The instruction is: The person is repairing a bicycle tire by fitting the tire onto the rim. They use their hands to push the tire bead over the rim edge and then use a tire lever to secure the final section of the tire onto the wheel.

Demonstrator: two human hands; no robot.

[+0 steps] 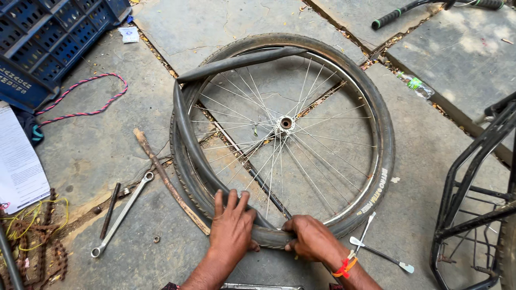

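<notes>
Black rubber inner tube (215, 161), limp and half pulled out of its tyre, lies across the left and near part of a spoked bicycle wheel (283, 129) that rests flat on grey stone paving (107, 150). From the near rim the tube runs along the left side of the black tyre (382, 134), then bends at the far left and crosses to the right as a flattened band over the spokes. Its long axis at the hands runs left to right, following the near arc of the wheel.

The left hand (232, 225) lies palm down on the near left of the tyre, fingers spread and pointing away, pressing tube and tyre together. The right hand (312, 239) sits just beside it on the right, fingers curled shut around the tube at the rim. The gripped section lies between the two hands, touching both; neither is clearly nearer.

Two slim metal tyre levers (376, 249) lie just right of the right wrist. A long ring spanner (122, 214) and a wooden stick (169, 180) lie to the left. A blue plastic crate (48, 43) stands at far left, a black metal bicycle rack (473, 198) at right.
</notes>
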